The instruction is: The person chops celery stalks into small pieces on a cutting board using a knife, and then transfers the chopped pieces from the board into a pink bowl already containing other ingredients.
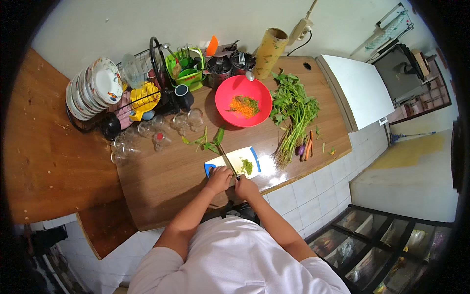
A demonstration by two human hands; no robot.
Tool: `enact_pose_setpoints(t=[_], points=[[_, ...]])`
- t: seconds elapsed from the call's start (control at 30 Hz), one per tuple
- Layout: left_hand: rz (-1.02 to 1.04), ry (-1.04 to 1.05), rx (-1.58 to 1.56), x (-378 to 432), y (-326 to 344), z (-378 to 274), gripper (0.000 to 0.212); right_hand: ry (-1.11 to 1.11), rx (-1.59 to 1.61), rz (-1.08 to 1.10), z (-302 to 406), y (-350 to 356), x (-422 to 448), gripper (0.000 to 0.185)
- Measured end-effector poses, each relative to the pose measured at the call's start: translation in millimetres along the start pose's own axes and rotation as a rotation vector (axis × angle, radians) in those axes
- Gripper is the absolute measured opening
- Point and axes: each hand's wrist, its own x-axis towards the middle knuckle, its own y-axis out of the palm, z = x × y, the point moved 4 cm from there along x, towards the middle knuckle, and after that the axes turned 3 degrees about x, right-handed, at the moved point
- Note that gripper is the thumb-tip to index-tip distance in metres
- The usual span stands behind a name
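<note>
My right hand (pixel 245 187) is closed around the handle of a knife (pixel 228 160), whose blade lies across the white cutting board (pixel 219 160) with blue ends. Beside the blade, my left hand (pixel 219 179) rests on the board with fingers bent; what lies under them is hidden. Chopped green pieces (pixel 246 167) lie right of the blade. Leafy green stems (pixel 205 142) are on the table just beyond the board. Farther back, a red bowl (pixel 224 92) holds chopped orange and green pieces. A large bunch of leafy greens (pixel 293 106) lies to its right.
Carrots (pixel 307 149) and a purple vegetable (pixel 300 149) lie by the greens' roots. Glass mugs (pixel 180 122) stand on the left, before a dish rack (pixel 153 62) with plates (pixel 105 81). Utensil holders (pixel 219 70) and a wrap roll (pixel 271 51) stand behind the bowl.
</note>
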Motion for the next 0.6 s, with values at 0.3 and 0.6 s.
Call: enact_pose_setpoints(t=[0.3,0.6], points=[[0.012,-0.033,0.005,-4.0,5.5,5.6,0.008,0.028,-0.087,0.092,-11.5,2.8,-25.4,0.047],[-0.018,-0.018,0.013,-2.2,4.4,4.6,0.009,-0.087,0.004,0.001,-2.4,4.1,1.2,0.043]])
